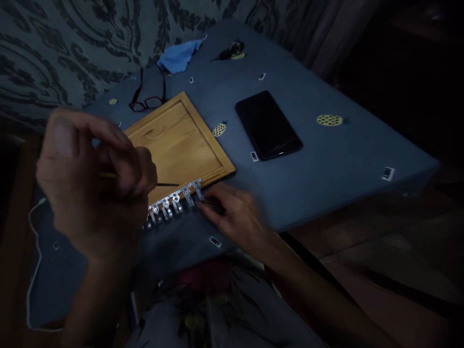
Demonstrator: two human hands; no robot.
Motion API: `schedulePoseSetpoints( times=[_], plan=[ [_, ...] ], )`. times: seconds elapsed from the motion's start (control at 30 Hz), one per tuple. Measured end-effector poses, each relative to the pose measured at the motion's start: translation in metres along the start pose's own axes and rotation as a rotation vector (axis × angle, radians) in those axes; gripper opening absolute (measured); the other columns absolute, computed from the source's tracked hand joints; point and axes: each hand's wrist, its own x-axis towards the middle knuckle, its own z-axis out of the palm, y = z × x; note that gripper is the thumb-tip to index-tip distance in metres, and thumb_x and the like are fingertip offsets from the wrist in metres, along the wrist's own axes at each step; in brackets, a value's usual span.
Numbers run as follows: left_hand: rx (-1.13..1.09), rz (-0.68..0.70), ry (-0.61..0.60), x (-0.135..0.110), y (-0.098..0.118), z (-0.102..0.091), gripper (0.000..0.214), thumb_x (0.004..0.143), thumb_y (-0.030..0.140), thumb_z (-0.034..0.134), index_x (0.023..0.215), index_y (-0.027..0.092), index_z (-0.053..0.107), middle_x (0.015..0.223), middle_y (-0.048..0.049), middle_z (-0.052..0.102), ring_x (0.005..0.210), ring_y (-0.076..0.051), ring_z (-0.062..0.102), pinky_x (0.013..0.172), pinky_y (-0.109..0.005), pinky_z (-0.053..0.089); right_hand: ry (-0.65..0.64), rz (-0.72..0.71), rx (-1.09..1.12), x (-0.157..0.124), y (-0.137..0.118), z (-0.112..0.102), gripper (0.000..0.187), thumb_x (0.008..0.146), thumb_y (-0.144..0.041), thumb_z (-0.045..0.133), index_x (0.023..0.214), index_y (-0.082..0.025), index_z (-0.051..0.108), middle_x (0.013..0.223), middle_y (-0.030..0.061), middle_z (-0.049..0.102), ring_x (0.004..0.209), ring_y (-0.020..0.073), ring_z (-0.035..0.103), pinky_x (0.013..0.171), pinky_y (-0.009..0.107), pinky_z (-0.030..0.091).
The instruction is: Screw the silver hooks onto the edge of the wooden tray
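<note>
A wooden tray-like board (174,140) lies on a blue patterned bedsheet (326,159). Along its near edge sits a row of several small silver metal clips (174,203). My left hand (94,183) is raised above the board's left part, fingers pinched on a thin stick-like tool (166,184) whose tip points right. My right hand (235,215) rests on the sheet just right of the clip row, fingers curled around a small dark item I cannot make out.
A black phone (268,124) lies face up right of the board. Dark-framed glasses (148,94) and a blue cloth (179,55) lie behind it. A small dark object (232,50) is at the far edge. A white cable (34,270) runs at left.
</note>
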Motion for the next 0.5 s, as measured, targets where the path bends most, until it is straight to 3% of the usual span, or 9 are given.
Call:
schedulePoseSetpoints(
  times=[0.07,0.17,0.2,0.27,0.37,0.5],
  plan=[
    [0.104,0.022,0.022,-0.007,0.004,0.003,0.02,0.091,0.021,0.066,0.074,0.012,0.062,0.044,0.0061,0.031,0.034,-0.004,0.016,0.033,-0.023,0.017,-0.019,-0.006,-0.001,0.0,0.0,0.0,0.007,0.089,-0.019,0.069,0.092,-0.017,0.064,0.09,0.0019,0.072,0.079,0.0176,0.068,0.069,0.028,0.045],
    [0.259,-0.07,0.136,-0.014,0.008,0.009,0.027,0.098,0.021,0.056,0.072,0.016,0.059,0.047,0.0034,0.033,0.038,-0.007,0.02,0.038,-0.026,0.019,0.002,-0.029,-0.002,0.0,0.0,0.0,0.007,0.087,-0.014,0.067,0.091,-0.017,0.063,0.088,0.0012,0.071,0.077,0.0167,0.067,0.068,0.027,0.045],
    [0.277,-0.047,0.19,-0.013,0.008,0.01,0.026,0.099,0.025,0.055,0.073,0.018,0.058,0.049,0.0026,0.033,0.04,-0.009,0.023,0.039,-0.027,0.022,0.011,-0.038,-0.004,0.0,0.0,0.0,0.005,0.088,-0.014,0.066,0.091,-0.017,0.063,0.087,0.0012,0.071,0.077,0.0166,0.067,0.068,0.027,0.045],
    [0.231,0.132,0.265,-0.007,0.004,0.01,0.026,0.098,0.039,0.056,0.078,0.023,0.054,0.051,0.0019,0.033,0.043,-0.014,0.035,0.042,-0.029,0.03,0.017,-0.05,-0.006,0.0,0.001,0.0,0.003,0.09,-0.016,0.065,0.091,-0.017,0.063,0.087,0.0013,0.071,0.077,0.0168,0.067,0.068,0.027,0.045],
    [0.129,0.341,0.234,0.006,-0.006,0.004,0.034,0.094,0.059,0.053,0.084,0.026,0.052,0.053,0.0003,0.035,0.053,-0.021,0.05,0.047,-0.033,0.04,0.019,-0.051,-0.012,0.0,0.001,0.001,0.002,0.089,-0.016,0.065,0.09,-0.017,0.063,0.084,0.0007,0.07,0.075,0.0164,0.066,0.067,0.027,0.044],
    [0.075,0.302,0.146,0.011,-0.014,-0.001,0.04,0.094,0.065,0.047,0.086,0.026,0.051,0.052,-0.0003,0.036,0.053,-0.021,0.051,0.045,-0.032,0.041,0.008,-0.044,-0.012,-0.001,0.002,0.001,0.002,0.089,-0.016,0.064,0.09,-0.017,0.063,0.085,0.0009,0.07,0.076,0.0164,0.066,0.068,0.027,0.044]
  ],
)
